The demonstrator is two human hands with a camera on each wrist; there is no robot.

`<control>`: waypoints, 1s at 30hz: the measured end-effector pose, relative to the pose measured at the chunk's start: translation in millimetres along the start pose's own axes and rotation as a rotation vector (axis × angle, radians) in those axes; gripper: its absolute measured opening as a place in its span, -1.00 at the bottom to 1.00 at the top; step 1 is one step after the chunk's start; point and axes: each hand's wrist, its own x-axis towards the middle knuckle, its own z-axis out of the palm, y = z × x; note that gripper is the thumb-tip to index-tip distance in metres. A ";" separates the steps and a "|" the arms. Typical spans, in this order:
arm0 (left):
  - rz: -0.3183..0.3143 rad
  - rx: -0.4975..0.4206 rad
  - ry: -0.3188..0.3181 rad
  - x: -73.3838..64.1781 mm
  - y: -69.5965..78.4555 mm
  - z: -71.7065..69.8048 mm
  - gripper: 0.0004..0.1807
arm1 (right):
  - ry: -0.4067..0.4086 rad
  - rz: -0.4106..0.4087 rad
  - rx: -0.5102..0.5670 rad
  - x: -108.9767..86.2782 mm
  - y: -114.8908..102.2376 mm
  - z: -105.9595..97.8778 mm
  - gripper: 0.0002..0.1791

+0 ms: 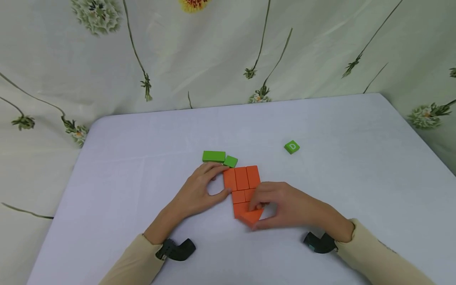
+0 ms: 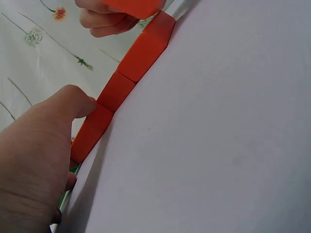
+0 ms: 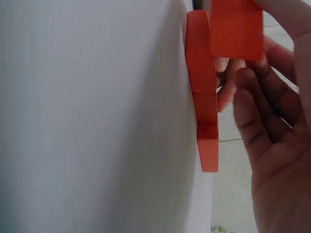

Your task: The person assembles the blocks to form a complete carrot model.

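Flat orange blocks (image 1: 242, 178) lie pushed together in a rectangle at the middle of the table. My right hand (image 1: 288, 204) pinches another orange block (image 1: 251, 217) between thumb and fingers. Held at an angle, it overlaps the near end of the group in the head view; in the right wrist view this block (image 3: 236, 30) stands above the row. Along the group's left side, my left hand (image 1: 197, 194) touches the blocks with thumb and index finger. In the left wrist view its thumb (image 2: 77, 102) presses the side of the row (image 2: 116, 92).
A long green block (image 1: 213, 156) and a small green block (image 1: 230, 161) lie just beyond the left hand. Farther right sits a green cube (image 1: 292, 147) marked D. A white cloth covers the table (image 1: 142, 142), with a flowered curtain (image 1: 213, 51) behind it.
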 end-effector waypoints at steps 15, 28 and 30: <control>-0.014 0.002 -0.011 0.4 1.9 -0.1 -0.40 | -0.042 0.007 -0.248 -0.1 -1.1 11.7 -0.66; -0.015 0.006 -0.013 0.7 2.6 -0.6 -0.40 | -0.037 0.004 -0.240 2.2 -2.1 13.5 -0.66; -0.015 0.002 -0.011 0.8 2.6 -0.8 -0.40 | -0.041 0.012 -0.237 2.3 -2.5 13.2 -0.66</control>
